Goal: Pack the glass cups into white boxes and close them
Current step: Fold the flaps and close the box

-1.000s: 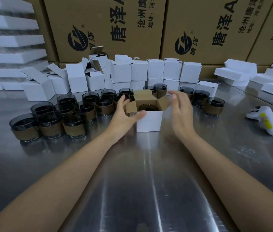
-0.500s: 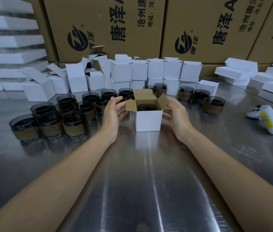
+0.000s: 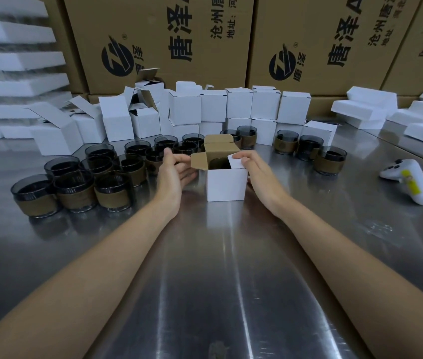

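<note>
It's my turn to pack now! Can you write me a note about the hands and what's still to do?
Left hand: open, fingers touching the left flap of the white box.
Right hand: pinching the right flap, tipped inward.
Done: one glass cup sits inside; closed boxes stacked behind.
Left to do: fold both flaps, tuck the lid, then pack the loose cups on both sides.
</note>
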The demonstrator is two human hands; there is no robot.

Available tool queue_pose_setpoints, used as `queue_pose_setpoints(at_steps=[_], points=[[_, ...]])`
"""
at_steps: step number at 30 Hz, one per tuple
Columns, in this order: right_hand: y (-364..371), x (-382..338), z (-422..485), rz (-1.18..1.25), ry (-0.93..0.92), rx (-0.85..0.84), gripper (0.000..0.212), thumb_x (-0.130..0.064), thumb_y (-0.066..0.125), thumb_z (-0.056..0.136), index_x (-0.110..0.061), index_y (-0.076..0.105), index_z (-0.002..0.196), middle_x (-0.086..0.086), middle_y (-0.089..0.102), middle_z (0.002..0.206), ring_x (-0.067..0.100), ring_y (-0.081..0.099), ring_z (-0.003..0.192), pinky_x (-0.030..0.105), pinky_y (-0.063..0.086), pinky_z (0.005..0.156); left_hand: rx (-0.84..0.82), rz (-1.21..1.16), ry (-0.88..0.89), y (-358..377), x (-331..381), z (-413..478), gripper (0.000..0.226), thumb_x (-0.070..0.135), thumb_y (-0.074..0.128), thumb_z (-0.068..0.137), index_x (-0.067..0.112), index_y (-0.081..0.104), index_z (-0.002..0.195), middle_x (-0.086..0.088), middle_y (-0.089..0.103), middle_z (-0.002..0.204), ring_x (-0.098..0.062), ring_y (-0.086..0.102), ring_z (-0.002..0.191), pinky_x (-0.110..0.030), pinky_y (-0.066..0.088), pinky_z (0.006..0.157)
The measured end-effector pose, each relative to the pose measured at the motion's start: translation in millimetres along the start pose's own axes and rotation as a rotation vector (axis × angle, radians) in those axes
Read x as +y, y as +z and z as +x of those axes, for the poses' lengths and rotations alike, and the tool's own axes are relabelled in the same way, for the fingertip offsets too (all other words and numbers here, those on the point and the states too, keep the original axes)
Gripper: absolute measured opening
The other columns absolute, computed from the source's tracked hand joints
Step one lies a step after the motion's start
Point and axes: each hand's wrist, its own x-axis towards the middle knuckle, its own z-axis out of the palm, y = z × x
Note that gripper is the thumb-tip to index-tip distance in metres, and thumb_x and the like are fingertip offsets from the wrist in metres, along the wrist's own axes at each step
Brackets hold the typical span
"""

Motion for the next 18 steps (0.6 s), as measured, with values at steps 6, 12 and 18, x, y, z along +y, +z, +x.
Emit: queue_pose_setpoints(at_steps=[6, 12, 18], points=[[1, -1, -1, -0.005, -0.022, 0.009, 0.022, -0.034, 0.034, 0.103, -0.034, 0.056, 0.106, -0.020, 0.056, 0.104, 0.001, 0.053, 0.101, 0.029, 0.043, 0.091, -0.243, 0.349, 0.295, 5, -3, -13, 0.041, 0.023, 0.024, 0.107, 0.015, 0.064, 0.114, 0.000, 0.063, 0.124, -0.008, 0.057, 0.115, -0.025, 0.043, 0.099], [3, -1, -1, 0.012, -0.027, 0.034, 0.021, -0.035, 0.037, 0.102, -0.041, 0.057, 0.100, -0.022, 0.060, 0.101, 0.005, 0.056, 0.104, 0.037, 0.045, 0.101, -0.293, 0.620, 0.396, 6, -6, -9, 0.029, 0.015, 0.035, 0.105, 0.010, 0.063, 0.109, 0.006, 0.046, 0.127, 0.009, 0.043, 0.111, 0.002, 0.024, 0.093], [5, -3, -2, 0.138, -0.004, 0.033, 0.021, -0.027, 0.041, 0.102, -0.026, 0.059, 0.112, -0.012, 0.059, 0.120, 0.009, 0.054, 0.117, 0.039, 0.039, 0.109, -0.340, 0.507, 0.294, 5, -5, -3, 0.020, 0.010, 0.041, 0.101, 0.008, 0.061, 0.104, 0.014, 0.044, 0.137, -0.003, 0.040, 0.131, -0.013, 0.030, 0.100]])
